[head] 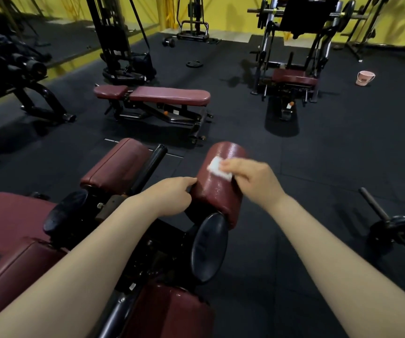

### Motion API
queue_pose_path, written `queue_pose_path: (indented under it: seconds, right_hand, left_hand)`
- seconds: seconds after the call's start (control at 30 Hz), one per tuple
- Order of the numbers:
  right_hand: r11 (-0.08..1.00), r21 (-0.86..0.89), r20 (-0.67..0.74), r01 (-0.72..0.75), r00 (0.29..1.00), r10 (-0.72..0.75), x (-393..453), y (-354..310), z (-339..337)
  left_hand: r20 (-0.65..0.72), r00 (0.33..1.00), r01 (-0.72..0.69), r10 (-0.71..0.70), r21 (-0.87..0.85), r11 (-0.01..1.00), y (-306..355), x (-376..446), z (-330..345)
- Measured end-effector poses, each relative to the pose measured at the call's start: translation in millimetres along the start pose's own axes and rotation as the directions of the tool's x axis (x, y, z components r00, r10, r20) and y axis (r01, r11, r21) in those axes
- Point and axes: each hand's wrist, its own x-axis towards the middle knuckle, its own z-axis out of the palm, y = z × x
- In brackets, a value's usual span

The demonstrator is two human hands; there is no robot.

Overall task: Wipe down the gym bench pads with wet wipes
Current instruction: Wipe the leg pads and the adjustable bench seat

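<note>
Right hand point(252, 181) pinches white wet wipe point(219, 168) against top of maroon roller pad point(221, 189) | left hand point(172, 197) fingers loosely extended, fingertips touching pad's left side | 2nd roller pad point(117, 164) lies further left | flat bench point(152, 95) beyond

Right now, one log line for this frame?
right hand: presses wet wipe on roller pad | left hand: steadies pad's side | pad glistens
</note>
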Motion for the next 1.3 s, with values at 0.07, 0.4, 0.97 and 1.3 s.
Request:
queue_pose_path:
  seconds: [0.07,0.4,0.97,1.3]
  right_hand:
    - [0.979,0.002,-0.081,-0.202,0.976,0.202,29,23,1]
    - [0.988,0.153,0.083,0.038,0.995,-0.051,-35,-35,1]
    - [0.992,0.064,0.108,0.113,0.987,-0.120,-14,-28,7]
    - [0.992,0.114,-0.088,-0.048,0.994,0.059,-21,-33,15]
  left_hand:
    - [0.026,0.999,0.018,-0.019,0.009,1.000,0,-2,0]
    - [0.001,0.997,-0.071,0.071,-0.027,0.997,-6,-10,9]
    - [0.026,1.000,-0.008,0.007,0.045,0.999,-11,-7,-8]
    - [-0.030,0.998,-0.064,0.063,-0.054,0.996,-6,-5,-1]
